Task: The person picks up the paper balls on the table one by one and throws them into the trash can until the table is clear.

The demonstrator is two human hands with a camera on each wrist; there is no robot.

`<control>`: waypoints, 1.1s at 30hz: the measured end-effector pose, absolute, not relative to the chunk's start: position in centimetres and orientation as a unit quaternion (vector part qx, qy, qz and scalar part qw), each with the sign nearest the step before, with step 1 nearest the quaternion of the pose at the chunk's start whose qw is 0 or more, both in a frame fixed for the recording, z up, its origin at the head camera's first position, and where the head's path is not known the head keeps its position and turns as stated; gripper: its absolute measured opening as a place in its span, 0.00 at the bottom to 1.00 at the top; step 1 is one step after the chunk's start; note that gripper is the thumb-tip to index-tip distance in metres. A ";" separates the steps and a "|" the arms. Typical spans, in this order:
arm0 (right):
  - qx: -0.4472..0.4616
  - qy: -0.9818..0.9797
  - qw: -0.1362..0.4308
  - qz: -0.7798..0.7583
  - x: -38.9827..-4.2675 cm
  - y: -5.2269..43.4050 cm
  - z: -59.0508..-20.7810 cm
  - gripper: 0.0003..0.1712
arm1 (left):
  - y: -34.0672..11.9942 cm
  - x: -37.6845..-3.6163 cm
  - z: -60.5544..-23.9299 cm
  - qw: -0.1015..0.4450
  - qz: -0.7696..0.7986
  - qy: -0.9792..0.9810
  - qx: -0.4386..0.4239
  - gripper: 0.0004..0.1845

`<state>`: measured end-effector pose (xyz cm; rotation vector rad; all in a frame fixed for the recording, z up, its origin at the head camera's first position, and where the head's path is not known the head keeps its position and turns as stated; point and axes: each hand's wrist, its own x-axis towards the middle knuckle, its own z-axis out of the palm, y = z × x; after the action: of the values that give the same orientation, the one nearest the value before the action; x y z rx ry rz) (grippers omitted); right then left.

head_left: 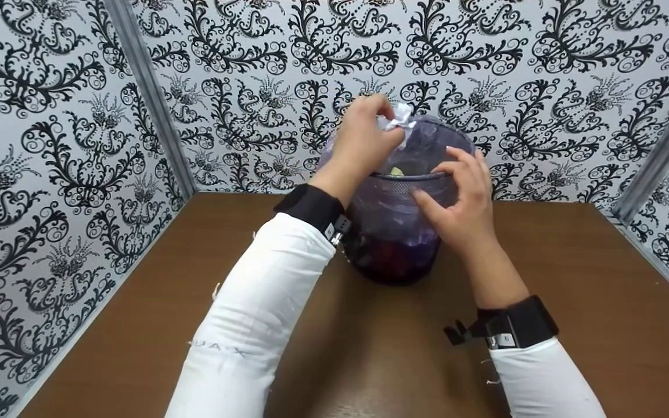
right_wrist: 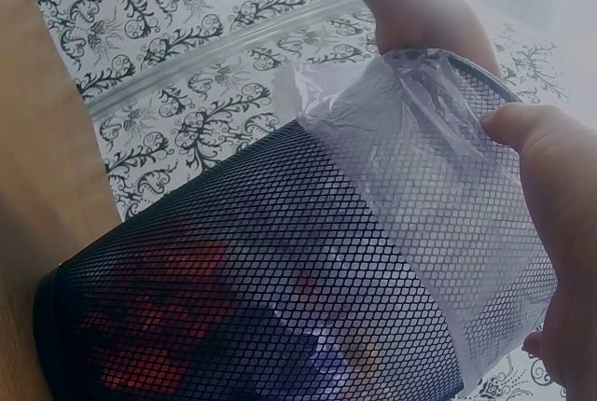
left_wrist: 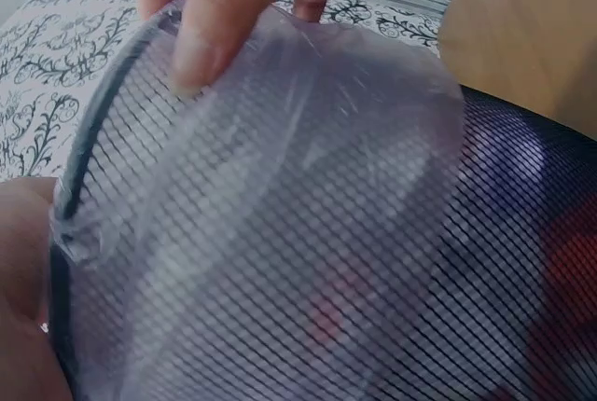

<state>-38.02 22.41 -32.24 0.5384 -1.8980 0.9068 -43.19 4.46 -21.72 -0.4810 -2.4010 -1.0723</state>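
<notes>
Pinching liner [head_left: 421, 145], fingers [head_left: 456, 168] on basket [head_left: 392, 255]

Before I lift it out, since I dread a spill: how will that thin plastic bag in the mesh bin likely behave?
The bag is probably floppy: it crumples where the left hand pinches it. It seems thin, since the mesh bin shows through it, so it may tear. The right hand holding the rim suggests a light, tippable bin.

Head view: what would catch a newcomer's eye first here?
A black mesh bin stands mid-table, lined with a clear bag that rises above the rim. The left hand pinches the bag's gathered top, while the right hand holds the rim. Bold black-and-white scrollwork wallpaper surrounds everything.
</notes>
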 end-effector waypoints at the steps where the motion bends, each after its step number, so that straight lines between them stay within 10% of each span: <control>1: 0.223 -0.770 0.470 0.369 -38.1 22.4 -32.2 0.23 | 4.6 -43.2 -21.6 0.232 -0.386 -0.874 -0.180 0.12; 16: 0.216 -0.776 0.465 0.368 -37.8 22.5 -32.2 0.25 | 6.0 -42.1 -21.3 0.158 -0.348 -0.892 -0.240 0.22; 33: 0.195 -0.787 0.443 0.381 -37.7 22.4 -32.4 0.22 | 1.4 -42.0 -25.5 0.257 -0.317 -0.882 -0.234 0.29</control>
<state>-37.70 22.40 -32.41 0.4842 -1.9529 0.9453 -41.99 1.43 -25.49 -0.6343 -2.3928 -0.8606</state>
